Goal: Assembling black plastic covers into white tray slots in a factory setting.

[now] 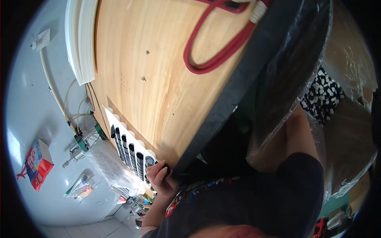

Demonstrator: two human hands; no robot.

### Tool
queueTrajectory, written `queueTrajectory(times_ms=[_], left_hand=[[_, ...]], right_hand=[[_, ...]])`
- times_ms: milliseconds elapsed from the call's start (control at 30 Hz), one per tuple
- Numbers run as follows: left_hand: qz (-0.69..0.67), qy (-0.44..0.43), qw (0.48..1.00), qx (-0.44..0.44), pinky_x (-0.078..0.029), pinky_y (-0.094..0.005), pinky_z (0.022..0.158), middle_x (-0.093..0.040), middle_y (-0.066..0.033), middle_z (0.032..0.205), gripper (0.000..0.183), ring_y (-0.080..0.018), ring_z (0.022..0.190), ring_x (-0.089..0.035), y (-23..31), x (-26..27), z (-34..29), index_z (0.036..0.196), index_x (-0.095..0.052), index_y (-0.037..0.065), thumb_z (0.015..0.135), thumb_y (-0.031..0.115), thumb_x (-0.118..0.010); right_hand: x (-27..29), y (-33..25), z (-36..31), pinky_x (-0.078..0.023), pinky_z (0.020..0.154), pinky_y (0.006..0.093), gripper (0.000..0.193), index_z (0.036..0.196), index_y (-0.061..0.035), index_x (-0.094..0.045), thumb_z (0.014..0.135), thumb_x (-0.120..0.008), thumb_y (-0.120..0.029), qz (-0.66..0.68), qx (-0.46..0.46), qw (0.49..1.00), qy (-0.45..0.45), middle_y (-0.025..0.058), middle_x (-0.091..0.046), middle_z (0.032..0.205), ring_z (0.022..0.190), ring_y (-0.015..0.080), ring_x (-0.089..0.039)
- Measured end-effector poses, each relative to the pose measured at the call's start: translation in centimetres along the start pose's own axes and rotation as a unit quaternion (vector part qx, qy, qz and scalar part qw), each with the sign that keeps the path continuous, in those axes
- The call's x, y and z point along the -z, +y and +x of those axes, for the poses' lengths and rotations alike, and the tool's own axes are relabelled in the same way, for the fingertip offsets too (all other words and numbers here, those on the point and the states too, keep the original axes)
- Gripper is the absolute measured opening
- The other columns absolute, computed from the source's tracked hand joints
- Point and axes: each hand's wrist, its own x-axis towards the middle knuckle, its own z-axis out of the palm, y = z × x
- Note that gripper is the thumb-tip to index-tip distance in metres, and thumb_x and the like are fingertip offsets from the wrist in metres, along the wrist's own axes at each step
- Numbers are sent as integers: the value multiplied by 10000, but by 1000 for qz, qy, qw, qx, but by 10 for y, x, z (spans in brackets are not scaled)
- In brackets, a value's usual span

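Observation:
My left hand (pixel 159 176) is at the near end of a white scalloped-edged rack (pixel 129 142) lying along the edge of the wooden table. Several black segmented strips sit in rows on that rack. The fingers are curled around a small dark item, too hidden to name. On the other side, my right forearm (pixel 303 133) reaches up to a large sheet of clear plastic wrap (pixel 291 59). My right hand passes behind the plastic, so its fingers cannot be seen.
A red cord loop (pixel 202 67) lies on the wooden table (pixel 158 91), which has a dark edge (pixel 222 107). A white paper stack (pixel 81 43) stands at the far left. A red and blue package (pixel 39 162), a clear bag (pixel 115 166) and a green-and-metal device (pixel 85 141) are at left.

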Motion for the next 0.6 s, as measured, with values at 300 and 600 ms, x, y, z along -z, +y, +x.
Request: queueTrajectory(times_ms=[300,600], left_hand=[[-2,-18,1000,10,-439,-381,736,-590,-175,1119,336,-272,829,-571,0,3,2,1127,-497,82,842,-73,-585],[-23,13,999,20,-439,-408,896,-613,-188,1097,222,-293,968,-572,0,-4,-2,1120,-520,32,902,-10,-532]], right_hand=[[8,-1,-1,-185,1139,658,999,1575,-257,-62,824,-595,-643,-242,10,970,8,198,-36,1618,1449,491,-100],[1,42,-21,-208,1124,665,884,1558,-302,-156,830,-548,-615,-402,20,903,153,91,-113,1617,1429,498,-133]])
